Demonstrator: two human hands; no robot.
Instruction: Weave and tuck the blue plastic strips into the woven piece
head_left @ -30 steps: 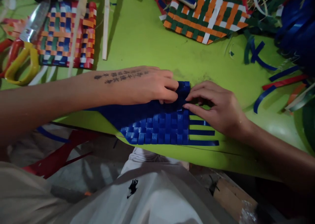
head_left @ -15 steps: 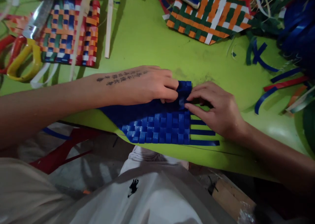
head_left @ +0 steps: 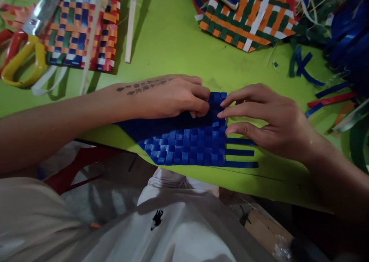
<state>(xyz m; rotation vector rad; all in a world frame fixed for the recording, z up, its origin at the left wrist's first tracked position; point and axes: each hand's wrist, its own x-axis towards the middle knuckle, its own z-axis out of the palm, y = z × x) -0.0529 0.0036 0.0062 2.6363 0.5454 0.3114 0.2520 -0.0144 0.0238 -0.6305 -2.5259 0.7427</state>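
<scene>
The blue woven mat point(head_left: 187, 145) lies at the near edge of the green bench point(head_left: 173, 43). The left hand point(head_left: 170, 97) presses its far part flat, its grip pinching the weave, while the right hand point(head_left: 271, 120), fingers spread and unclenched, steadies the loose strips point(head_left: 240, 152) at the mat's right edge.

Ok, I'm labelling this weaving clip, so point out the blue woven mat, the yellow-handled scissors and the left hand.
blue woven mat point(head_left: 187, 148): head view, on its checkered weave.
yellow-handled scissors point(head_left: 21, 64): head view, on the yellow handle loop.
left hand point(head_left: 173, 97): head view, back of the hand.
</scene>
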